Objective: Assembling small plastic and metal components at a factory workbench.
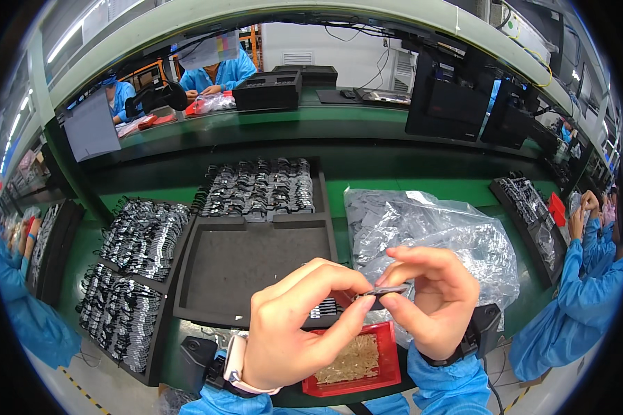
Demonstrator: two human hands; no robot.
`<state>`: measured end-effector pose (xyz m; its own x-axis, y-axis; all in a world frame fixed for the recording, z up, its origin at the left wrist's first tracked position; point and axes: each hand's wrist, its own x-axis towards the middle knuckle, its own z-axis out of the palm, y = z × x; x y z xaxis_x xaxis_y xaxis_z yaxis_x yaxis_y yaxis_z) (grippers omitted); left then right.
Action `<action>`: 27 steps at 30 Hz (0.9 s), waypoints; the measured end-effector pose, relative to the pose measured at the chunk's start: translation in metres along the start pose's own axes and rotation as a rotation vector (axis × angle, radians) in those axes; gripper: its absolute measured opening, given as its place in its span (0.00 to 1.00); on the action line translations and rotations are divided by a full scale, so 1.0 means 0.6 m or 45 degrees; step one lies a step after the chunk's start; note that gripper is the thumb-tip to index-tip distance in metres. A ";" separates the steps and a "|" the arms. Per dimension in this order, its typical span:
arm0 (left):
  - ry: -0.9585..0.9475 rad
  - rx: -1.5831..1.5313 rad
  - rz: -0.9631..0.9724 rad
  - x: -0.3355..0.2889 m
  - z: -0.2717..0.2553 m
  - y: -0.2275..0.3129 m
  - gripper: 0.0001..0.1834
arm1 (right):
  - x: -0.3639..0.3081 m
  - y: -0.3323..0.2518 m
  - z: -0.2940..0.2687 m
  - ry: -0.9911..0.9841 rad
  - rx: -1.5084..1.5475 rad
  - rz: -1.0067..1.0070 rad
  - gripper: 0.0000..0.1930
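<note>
Between my fingertips sits a small thin dark flat part (389, 290), seen nearly edge-on. My left hand (304, 318) pinches its left end between thumb and index finger. The other end is pinched the same way by my right hand (432, 294). Just below them is a red bin (391, 377) of small yellowish translucent pieces (353, 358). Behind my right hand lies a large clear plastic bag (457, 238) with grey flat parts inside. A black foam tray (256, 259) is behind my left hand, partly covered by it; a few silvery parts show beside my fingers.
Rows of silver-and-black cabled parts (259, 187) fill the tray's back section. Another full tray (124, 290) stands at left, and one more (529, 214) at right. Co-workers in blue sit on both sides and across the bench. Black monitors (446, 104) stand on the raised shelf.
</note>
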<state>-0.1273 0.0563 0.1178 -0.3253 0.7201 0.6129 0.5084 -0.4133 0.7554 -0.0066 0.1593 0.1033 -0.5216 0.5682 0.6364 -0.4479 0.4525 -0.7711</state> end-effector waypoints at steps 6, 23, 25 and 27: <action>0.098 -0.004 0.116 -0.005 0.013 -0.012 0.08 | 0.001 0.016 -0.002 -0.070 0.218 0.066 0.07; 0.123 0.002 0.111 -0.004 0.020 -0.006 0.06 | 0.000 0.012 -0.005 -0.059 0.084 0.007 0.03; 0.119 0.031 0.140 -0.005 0.017 -0.004 0.06 | 0.001 0.012 -0.004 -0.073 0.085 0.018 0.03; 0.105 0.063 0.153 -0.004 0.016 -0.003 0.05 | 0.001 0.013 -0.005 -0.102 0.073 0.009 0.03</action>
<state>-0.1197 0.0603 0.1128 -0.3232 0.6177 0.7169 0.5855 -0.4646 0.6643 -0.0082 0.1653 0.0975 -0.5801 0.5134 0.6324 -0.4840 0.4073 -0.7745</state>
